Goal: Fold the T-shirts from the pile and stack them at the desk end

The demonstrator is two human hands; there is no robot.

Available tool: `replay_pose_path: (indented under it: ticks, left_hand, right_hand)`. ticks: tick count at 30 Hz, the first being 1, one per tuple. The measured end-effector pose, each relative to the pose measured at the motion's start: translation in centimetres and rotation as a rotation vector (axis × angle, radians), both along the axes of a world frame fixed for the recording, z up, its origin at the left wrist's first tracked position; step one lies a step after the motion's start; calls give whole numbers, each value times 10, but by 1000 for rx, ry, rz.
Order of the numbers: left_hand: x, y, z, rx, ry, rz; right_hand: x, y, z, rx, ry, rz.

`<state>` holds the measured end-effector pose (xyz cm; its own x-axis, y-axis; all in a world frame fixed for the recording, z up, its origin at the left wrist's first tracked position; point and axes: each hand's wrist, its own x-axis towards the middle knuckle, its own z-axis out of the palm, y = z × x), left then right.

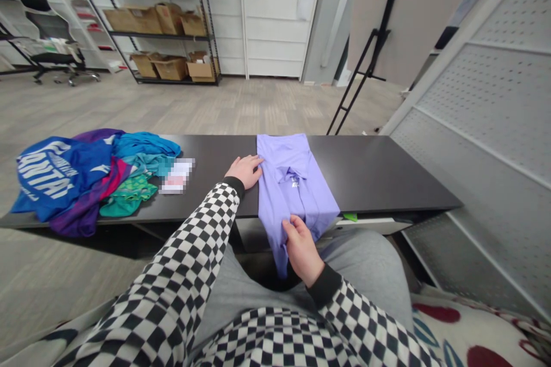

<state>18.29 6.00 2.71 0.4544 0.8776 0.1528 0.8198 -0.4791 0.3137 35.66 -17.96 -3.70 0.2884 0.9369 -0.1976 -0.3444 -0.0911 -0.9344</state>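
Checkered sleeves (189,252) reach over grey trousers (374,258) to a purple shirt (318,186), which lies across the middle of the table (379,172) from the far edge to the near edge, with a narrow part drooping over the latter. The left hand (244,171) rests palm down at the shirt's left side, thumb apart from the other fingers, its fingertips just meeting the cloth and gripping nothing. The right hand (302,246) has thumb and forefinger clamped on the shirt at the table's near edge.

To handle the cloth well, I would set the left fingers a little further onto it and press flat, so that a tug from the right does not drag everything nearer. How many layers the right fingers pinch cannot be told; a feel between thumb and forefinger would settle it. Creases gather around the white print (295,183), and smoothing them outward seems worthwhile. The drooping part is probably best lifted clear rather than scraped over the near edge. The clothes pile (86,178) at the table's left end lies well apart from the shirt.
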Motion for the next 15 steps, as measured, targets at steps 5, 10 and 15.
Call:
replay_pose_path:
  ticks: [5, 10, 15]
  left_hand:
    - [1, -1, 1, -5, 1, 1]
    - [0, 0, -1, 0, -7, -1]
    - [-1, 3, -4, 2, 6, -5]
  right_hand:
    - [10, -7, -8, 6, -164, -31]
    - [17, -12, -8, 69, -207, -56]
    - [20, -7, -25, 64, -217, -75]
